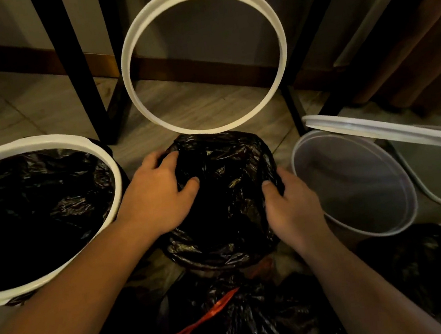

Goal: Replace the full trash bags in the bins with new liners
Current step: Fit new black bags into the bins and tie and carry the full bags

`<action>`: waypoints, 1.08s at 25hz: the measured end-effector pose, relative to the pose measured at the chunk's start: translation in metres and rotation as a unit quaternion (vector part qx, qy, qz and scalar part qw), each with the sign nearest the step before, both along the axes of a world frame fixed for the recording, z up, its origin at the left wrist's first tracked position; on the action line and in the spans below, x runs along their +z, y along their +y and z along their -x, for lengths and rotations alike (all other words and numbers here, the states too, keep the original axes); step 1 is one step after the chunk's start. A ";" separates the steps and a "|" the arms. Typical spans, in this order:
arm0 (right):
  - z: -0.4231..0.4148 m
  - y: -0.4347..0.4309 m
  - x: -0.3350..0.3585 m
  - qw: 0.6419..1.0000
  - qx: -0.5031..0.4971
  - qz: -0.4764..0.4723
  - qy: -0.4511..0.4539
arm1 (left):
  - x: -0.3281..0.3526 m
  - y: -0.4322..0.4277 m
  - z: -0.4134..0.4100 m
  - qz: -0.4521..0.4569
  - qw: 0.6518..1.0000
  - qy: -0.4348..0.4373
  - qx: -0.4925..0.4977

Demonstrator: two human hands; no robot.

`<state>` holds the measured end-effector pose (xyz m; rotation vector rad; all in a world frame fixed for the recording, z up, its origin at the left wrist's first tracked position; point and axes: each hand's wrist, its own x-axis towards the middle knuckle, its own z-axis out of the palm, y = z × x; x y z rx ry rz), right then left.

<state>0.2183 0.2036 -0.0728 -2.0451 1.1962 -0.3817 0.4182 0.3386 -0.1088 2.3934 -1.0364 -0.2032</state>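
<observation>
While the loose black plastic liner (225,191) is spread over the mouth of the middle bin, it is gripped from both sides: the left hand (155,195) is curled over its left edge with the thumb pressed into the film, and the right hand (291,202) is clamped on its right edge, fingers tucked under the plastic. The body of that middle bin is hidden beneath the liner. A white plastic hoop (125,67) is seen tilted up just behind it, with its lower edge touching the liner's far side. To the left, a round white-rimmed bin (28,144) is already lined with crumpled black film (37,207). To the right, a pale translucent bin (356,182) is shown bare inside, its white hoop (377,129) raised at an angle over the far side. Nearest the camera, a full black trash bag (244,332) tied with a red drawstring (218,307) is laid on the tiled floor (23,108), and another dark bag (423,266) is seen at the lower right. Black table legs (73,60) are visible behind the bins
</observation>
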 end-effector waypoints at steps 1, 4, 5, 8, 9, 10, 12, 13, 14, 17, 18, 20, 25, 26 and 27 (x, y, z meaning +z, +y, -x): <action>0.001 -0.004 -0.003 1.000 -0.024 -0.002 -0.005 | -0.002 0.000 -0.001 0.001 1.000 -0.002 -0.001; 0.003 -0.005 -0.015 0.986 -0.138 -0.038 -0.083 | -0.005 0.000 -0.002 -0.012 1.000 -0.009 0.002; 0.002 -0.001 -0.021 0.968 -0.189 -0.088 -0.139 | -0.005 0.000 -0.003 -0.020 1.000 -0.010 0.008; 0.001 0.010 -0.034 0.852 -0.306 -0.320 -0.280 | -0.003 0.000 -0.002 -0.043 0.999 -0.023 0.019; 0.002 0.009 -0.037 0.804 -0.327 -0.401 -0.293 | -0.002 0.000 0.001 -0.053 0.998 -0.035 0.015; 0.005 0.008 -0.039 0.774 -0.329 -0.458 -0.288 | -0.002 -0.001 0.005 -0.059 0.997 -0.045 0.011; 0.012 0.005 -0.042 0.744 -0.292 -0.526 -0.289 | 0.000 -0.006 0.013 -0.073 0.996 -0.057 0.000; 0.017 0.005 -0.047 0.733 -0.293 -0.541 -0.292 | 0.001 -0.009 0.016 -0.085 0.995 -0.061 -0.005; 0.022 0.006 -0.051 0.728 -0.301 -0.544 -0.289 | 0.004 -0.011 0.017 -0.096 0.994 -0.061 -0.007; 0.045 0.013 -0.060 0.762 -0.343 -0.462 -0.298 | 0.009 -0.005 0.016 -0.073 0.997 -0.027 0.003; 0.052 0.019 -0.062 0.778 -0.347 -0.414 -0.320 | 0.009 0.001 0.017 -0.049 0.998 -0.025 0.000; 0.058 0.036 -0.059 0.810 -0.316 -0.355 -0.342 | 0.005 0.013 0.021 0.020 1.000 -0.008 -0.018; 0.040 0.054 -0.072 0.845 -0.302 -0.347 -0.273 | -0.006 0.028 0.024 0.135 0.977 0.159 0.034; 0.040 0.051 -0.071 0.836 -0.308 -0.358 -0.279 | -0.004 0.030 0.027 0.178 0.965 0.188 0.048; 0.043 0.048 -0.068 0.827 -0.313 -0.363 -0.293 | -0.001 0.032 0.031 0.218 0.951 0.211 0.054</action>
